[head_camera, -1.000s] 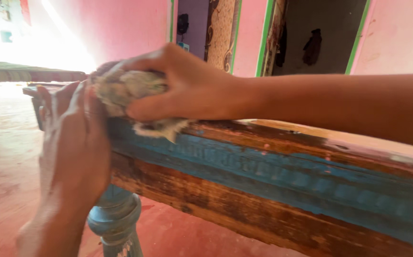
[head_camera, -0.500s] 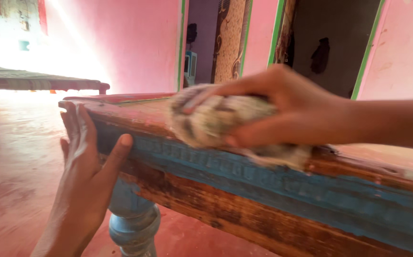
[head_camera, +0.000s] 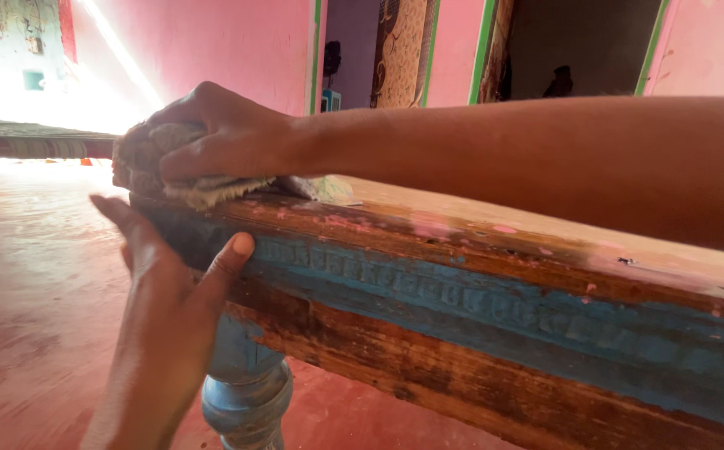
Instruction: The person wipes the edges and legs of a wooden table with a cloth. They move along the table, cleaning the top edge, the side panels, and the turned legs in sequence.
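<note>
head view: my right hand (head_camera: 212,137) fingers curl, pressing rag (head_camera: 180,179) on table corner (head_camera: 149,204); left hand (head_camera: 170,292) grips it; next needs steady pressure.

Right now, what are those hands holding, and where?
The right hand clutches a bunched rag from above at the table's corner. The left hand grips the table rail's end.
</note>
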